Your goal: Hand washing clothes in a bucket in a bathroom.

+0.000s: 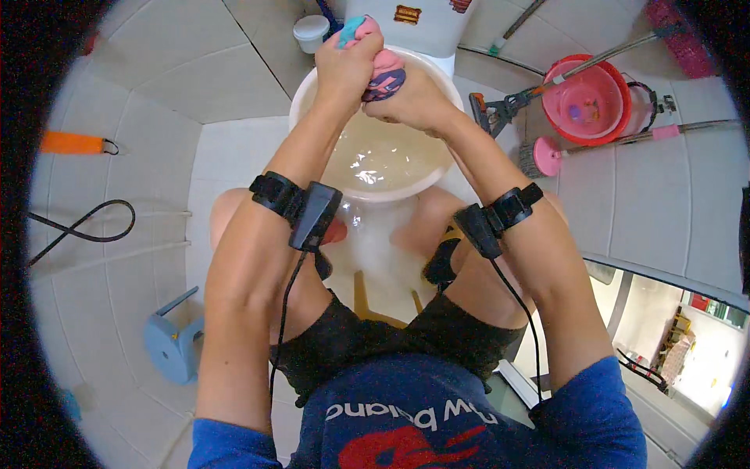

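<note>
A bunched pink cloth with teal and dark purple parts is gripped between both fists, above the far part of a large pale basin. My left hand closes round its upper left part, where a teal and pink end sticks out at the top. Against its lower right part, my right hand is clenched with the knuckles up. The two hands nearly touch. Cloudy water fills the basin below them. Each forearm wears a black strapped device with a cable. Some fingers are hidden by the hands and cloth.
Behind the basin stands a white toilet, with a small white lidded tub to its left. At the right are a red bucket, a pink brush and long metal poles. A blue plastic stool stands at the left wall.
</note>
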A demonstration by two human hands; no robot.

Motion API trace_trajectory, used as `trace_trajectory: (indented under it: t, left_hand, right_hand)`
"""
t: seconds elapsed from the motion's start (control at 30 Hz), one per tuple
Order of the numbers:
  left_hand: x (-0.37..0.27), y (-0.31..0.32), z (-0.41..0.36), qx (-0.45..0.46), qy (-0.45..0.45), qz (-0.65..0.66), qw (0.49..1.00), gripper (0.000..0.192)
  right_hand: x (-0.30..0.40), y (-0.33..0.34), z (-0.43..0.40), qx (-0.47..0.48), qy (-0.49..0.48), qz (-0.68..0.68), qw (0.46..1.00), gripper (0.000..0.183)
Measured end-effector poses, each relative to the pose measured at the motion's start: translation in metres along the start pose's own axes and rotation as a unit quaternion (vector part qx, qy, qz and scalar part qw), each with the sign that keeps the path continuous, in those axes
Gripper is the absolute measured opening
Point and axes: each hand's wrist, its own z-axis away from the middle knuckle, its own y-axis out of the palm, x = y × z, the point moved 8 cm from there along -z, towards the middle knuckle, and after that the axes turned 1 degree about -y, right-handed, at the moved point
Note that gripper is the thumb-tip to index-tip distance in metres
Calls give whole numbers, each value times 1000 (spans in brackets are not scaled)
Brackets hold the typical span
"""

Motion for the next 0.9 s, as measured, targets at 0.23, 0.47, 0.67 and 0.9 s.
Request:
trace_trajectory:
  t: [0.23, 0.47, 0.67, 0.9]
  left_hand:
    - [-12, 10, -8, 75, 40, -138, 987, 14]
    - [-8, 29, -12, 179, -25, 75, 981, 31]
    - [-17, 24, -7, 133, -17, -21, 991, 25]
    - [-25, 22, -3, 131, 3, -27, 991, 35]
  right_hand:
    - [-12, 10, -4, 26, 54, -118, 991, 18]
    - [-11, 2, -1, -21, 51, -52, 997, 17]
    - [-5, 0, 3, -33, 33, -5, 999, 19]
    - [-5, 2, 13, -31, 45, -43, 998, 20]
